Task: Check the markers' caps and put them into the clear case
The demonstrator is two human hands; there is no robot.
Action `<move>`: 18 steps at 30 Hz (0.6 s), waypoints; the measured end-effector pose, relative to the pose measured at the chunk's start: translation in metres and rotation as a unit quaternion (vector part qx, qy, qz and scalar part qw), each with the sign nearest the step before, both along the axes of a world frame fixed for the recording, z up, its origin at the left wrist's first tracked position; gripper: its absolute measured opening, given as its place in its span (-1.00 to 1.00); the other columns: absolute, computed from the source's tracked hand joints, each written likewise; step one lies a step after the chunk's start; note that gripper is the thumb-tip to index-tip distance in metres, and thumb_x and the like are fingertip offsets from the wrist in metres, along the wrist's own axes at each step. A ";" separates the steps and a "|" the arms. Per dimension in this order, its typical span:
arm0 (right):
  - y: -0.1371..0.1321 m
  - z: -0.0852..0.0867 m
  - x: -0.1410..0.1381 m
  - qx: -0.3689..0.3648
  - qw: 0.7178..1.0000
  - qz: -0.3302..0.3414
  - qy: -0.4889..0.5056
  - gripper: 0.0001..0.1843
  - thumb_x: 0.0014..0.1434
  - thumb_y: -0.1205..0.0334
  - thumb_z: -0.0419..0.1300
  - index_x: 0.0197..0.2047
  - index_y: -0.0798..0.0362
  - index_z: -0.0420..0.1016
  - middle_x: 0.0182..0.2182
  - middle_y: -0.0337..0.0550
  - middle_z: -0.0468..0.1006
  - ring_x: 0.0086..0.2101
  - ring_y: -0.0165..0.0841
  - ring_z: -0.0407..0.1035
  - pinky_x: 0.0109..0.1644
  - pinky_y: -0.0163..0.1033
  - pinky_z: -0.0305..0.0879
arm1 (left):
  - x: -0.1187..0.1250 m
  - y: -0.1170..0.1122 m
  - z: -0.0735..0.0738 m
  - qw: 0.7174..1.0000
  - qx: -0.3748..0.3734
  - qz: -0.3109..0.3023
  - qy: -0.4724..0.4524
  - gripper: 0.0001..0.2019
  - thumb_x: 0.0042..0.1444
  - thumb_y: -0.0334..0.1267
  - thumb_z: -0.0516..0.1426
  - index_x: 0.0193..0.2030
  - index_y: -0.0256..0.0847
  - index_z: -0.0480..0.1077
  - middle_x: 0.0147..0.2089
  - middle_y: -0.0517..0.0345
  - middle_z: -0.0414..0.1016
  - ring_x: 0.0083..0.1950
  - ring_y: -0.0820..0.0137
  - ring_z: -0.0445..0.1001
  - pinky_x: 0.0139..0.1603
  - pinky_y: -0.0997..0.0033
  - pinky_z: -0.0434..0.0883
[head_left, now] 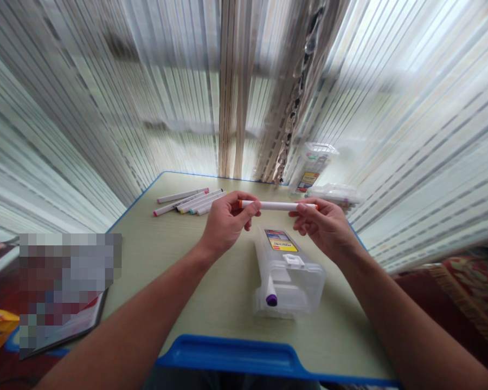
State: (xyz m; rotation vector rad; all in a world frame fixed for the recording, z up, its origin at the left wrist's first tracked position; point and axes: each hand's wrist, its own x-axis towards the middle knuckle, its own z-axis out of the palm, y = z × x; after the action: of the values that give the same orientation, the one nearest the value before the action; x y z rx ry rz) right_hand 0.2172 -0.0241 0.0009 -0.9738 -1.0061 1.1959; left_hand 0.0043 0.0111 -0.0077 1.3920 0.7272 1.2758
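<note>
A white marker [278, 206] with orange ends is held level between both hands above the table. My left hand [230, 219] is closed on its left end, thumb and fingers pinching it. At the other end, my right hand [323, 225] pinches the marker the same way. Below them lies a clear plastic case [313, 281] with a yellow and blue label, its near end open. One marker with a purple end [271, 299] sticks out of that opening. Several white markers [183, 200] with coloured ends lie in a loose pile just left of my left hand.
Another clear case [309, 168] stands upright at the table's back right, beside a clear case lying flat [335, 194]. The table [146, 271] has a blue rim. Striped curtains [179, 97] hang behind it. A blurred-out flat item [69, 292] and yellow packet [0, 327] are at left.
</note>
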 end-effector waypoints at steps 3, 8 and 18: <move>0.000 -0.001 0.000 0.006 1.000 0.002 -0.009 -0.70 -0.11 0.14 0.54 -0.38 0.10 0.58 -0.52 -0.13 0.65 -0.64 -0.43 0.47 -0.64 -0.42 0.29 | -0.001 -0.001 0.001 1.000 -0.003 -0.001 0.005 -0.69 0.02 -0.15 0.36 -0.21 -0.35 0.51 -0.44 0.14 0.55 -0.57 0.56 0.37 -0.58 0.56 0.36; 0.000 -0.001 -0.001 0.005 1.000 0.001 -0.012 -0.71 -0.11 0.15 0.53 -0.36 0.10 0.61 -0.52 -0.13 0.65 -0.65 -0.43 0.47 -0.64 -0.42 0.29 | -0.001 -0.002 0.003 1.000 -0.003 -0.008 0.006 -0.70 -0.02 -0.19 0.38 -0.21 -0.35 0.53 -0.45 0.16 0.53 -0.57 0.56 0.37 -0.58 0.56 0.36; 0.000 -0.002 0.000 0.004 1.000 0.004 -0.016 -0.72 -0.08 0.15 0.52 -0.33 0.10 0.62 -0.51 -0.12 0.65 -0.64 -0.42 0.48 -0.65 -0.42 0.30 | 0.000 -0.003 0.004 1.000 -0.009 0.002 0.005 -0.72 0.02 -0.17 0.35 -0.23 -0.36 0.55 -0.46 0.13 0.54 -0.58 0.55 0.37 -0.58 0.55 0.35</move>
State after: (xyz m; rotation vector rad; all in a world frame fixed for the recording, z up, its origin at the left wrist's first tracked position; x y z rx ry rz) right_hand 0.2168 -0.0243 -0.0009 -0.9867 -1.0399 1.1855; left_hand 0.0039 0.0077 -0.0034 1.3835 0.7478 1.2629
